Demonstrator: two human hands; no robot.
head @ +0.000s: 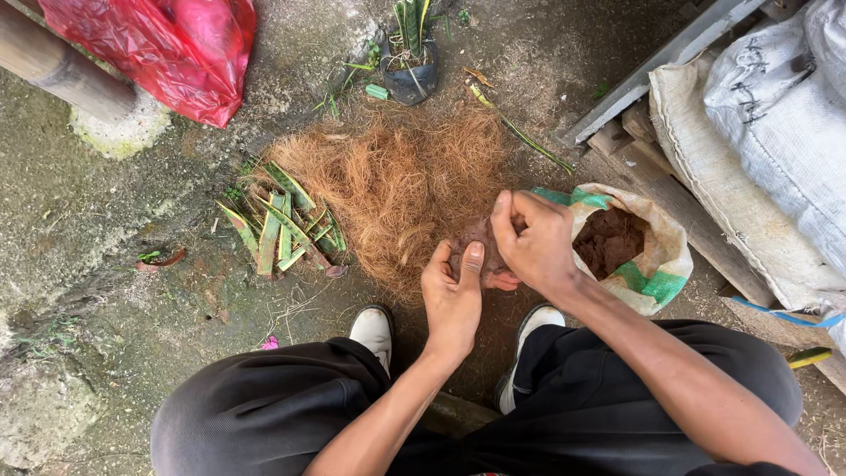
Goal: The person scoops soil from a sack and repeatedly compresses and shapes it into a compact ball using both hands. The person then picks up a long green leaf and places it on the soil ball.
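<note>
Brown soil clump (477, 236) — clamped between left hand (453, 300) and right hand (535, 240) — above coconut fibre (397, 176).

We count: two bare hands (493, 264), one brown coir fibre heap (397, 185), one red plastic bag (167, 48), one small black potted plant (411, 66), two white shoes (374, 330).

Backyard potting spot: soil sack (656, 256), coir (397, 181)
</note>
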